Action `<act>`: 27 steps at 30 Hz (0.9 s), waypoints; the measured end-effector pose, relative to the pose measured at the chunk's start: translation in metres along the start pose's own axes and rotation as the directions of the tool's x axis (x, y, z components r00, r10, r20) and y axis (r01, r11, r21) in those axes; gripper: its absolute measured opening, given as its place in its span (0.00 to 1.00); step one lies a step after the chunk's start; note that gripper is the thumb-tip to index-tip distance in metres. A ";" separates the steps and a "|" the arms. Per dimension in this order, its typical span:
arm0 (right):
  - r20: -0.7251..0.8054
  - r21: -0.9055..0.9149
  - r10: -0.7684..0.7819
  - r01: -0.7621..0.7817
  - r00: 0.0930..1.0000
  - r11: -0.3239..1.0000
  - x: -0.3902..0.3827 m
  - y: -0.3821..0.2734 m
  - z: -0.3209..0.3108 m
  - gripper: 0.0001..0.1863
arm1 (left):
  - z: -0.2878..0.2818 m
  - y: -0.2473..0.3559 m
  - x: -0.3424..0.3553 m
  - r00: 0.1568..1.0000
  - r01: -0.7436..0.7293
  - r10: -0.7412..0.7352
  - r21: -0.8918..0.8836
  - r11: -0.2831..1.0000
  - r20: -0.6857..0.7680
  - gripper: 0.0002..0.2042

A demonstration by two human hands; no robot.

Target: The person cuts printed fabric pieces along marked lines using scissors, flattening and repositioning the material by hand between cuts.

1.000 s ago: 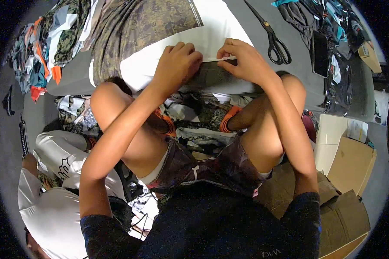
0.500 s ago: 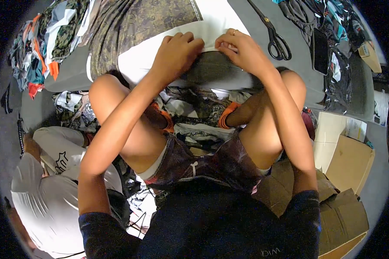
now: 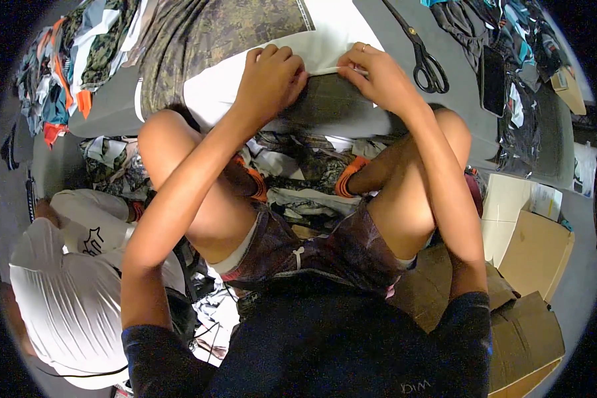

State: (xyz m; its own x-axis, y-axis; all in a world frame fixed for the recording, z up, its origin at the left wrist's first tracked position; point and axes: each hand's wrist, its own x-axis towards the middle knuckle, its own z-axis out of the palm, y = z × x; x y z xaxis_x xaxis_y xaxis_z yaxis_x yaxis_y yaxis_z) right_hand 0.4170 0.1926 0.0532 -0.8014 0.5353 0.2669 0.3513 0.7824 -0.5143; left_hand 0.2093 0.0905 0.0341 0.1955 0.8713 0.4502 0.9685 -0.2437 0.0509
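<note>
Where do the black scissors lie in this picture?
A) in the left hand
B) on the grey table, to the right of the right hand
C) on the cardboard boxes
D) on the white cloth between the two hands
B: the black scissors lie flat on the grey table, just right of the right hand, untouched.

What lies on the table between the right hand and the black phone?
In the head view, black scissors lie on the grey table, between the right hand and the black phone.
</note>
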 end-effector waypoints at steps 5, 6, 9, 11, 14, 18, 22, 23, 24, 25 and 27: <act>0.004 0.057 0.062 -0.062 0.998 0.996 0.005 -0.007 -0.004 0.07 | 0.001 0.001 0.001 0.997 0.083 -0.082 -0.017 0.996 0.012 0.06; 0.004 0.075 0.079 -0.079 0.997 0.994 0.005 -0.008 -0.004 0.07 | 0.001 0.001 0.001 0.994 0.105 -0.105 -0.030 0.994 0.015 0.06; 0.008 0.039 0.045 -0.045 0.999 0.998 0.004 0.001 -0.002 0.07 | 0.000 -0.001 0.004 0.998 0.039 -0.038 -0.017 0.999 0.050 0.07; 0.014 0.002 0.008 -0.008 1.000 1.000 0.004 0.006 -0.001 0.08 | -0.002 -0.002 0.005 0.996 -0.026 0.027 -0.004 1.000 0.083 0.07; 0.003 0.008 -0.001 0.001 1.000 1.000 0.002 0.005 -0.001 0.07 | -0.003 -0.002 0.002 0.998 -0.046 0.046 -0.008 0.999 0.046 0.07; -0.034 -0.039 -0.045 0.044 0.998 0.998 0.004 0.005 0.001 0.07 | -0.001 -0.001 0.001 0.999 -0.036 0.036 0.000 0.999 0.016 0.07; -0.099 -0.193 -0.161 0.140 0.982 0.971 0.008 0.006 0.004 0.07 | 0.003 -0.001 0.003 0.997 0.058 -0.059 0.043 0.997 0.041 0.07; -0.099 -0.149 -0.120 0.105 0.988 0.983 0.008 0.007 0.004 0.06 | 0.003 0.000 0.004 0.997 0.070 -0.071 0.026 0.997 0.033 0.07; -0.096 -0.105 -0.079 0.069 0.992 0.992 0.008 0.007 0.004 0.06 | 0.003 0.000 0.005 0.996 0.082 -0.082 0.008 0.997 0.027 0.07; -0.092 -0.061 -0.037 0.032 0.995 0.998 0.008 0.008 0.004 0.06 | 0.004 0.001 0.006 0.995 0.094 -0.093 -0.009 0.996 0.021 0.07; -0.085 -0.016 0.008 -0.009 0.996 1.000 0.007 0.008 0.004 0.05 | 0.005 0.001 0.006 0.994 0.104 -0.104 -0.030 0.994 0.018 0.07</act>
State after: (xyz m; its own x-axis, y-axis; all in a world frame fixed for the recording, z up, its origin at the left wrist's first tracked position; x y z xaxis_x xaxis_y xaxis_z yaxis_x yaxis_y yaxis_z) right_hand 0.4121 0.2016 0.0475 -0.7544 0.5665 0.3316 0.3664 0.7825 -0.5034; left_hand 0.2122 0.0979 0.0328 0.0968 0.8993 0.4266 0.9786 -0.1641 0.1238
